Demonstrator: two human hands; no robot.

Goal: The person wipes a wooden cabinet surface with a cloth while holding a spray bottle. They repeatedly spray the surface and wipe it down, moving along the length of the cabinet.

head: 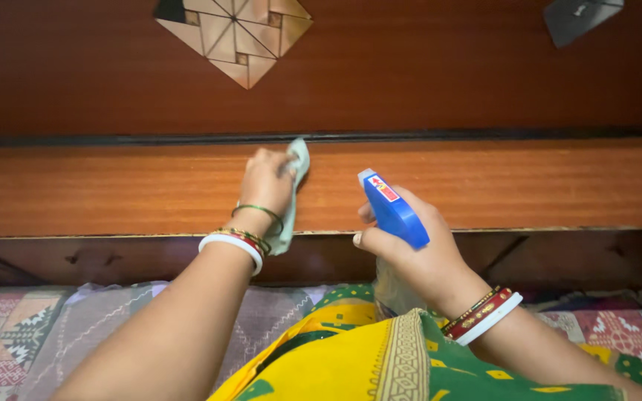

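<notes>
The left hand [265, 182] presses a cloth [296, 167] onto the wooden ledge [521, 186]; to its right, nearer the person, the right hand [417, 256] holds a spray bottle [393, 212]. A patterned bedspread [24, 334] lies below the ledge

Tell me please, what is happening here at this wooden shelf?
A person is wiping a reddish wooden ledge. The left hand presses a pale green cloth onto the wood near its back edge. The right hand holds a spray bottle with a blue head, its nozzle pointing toward the ledge.
</notes>
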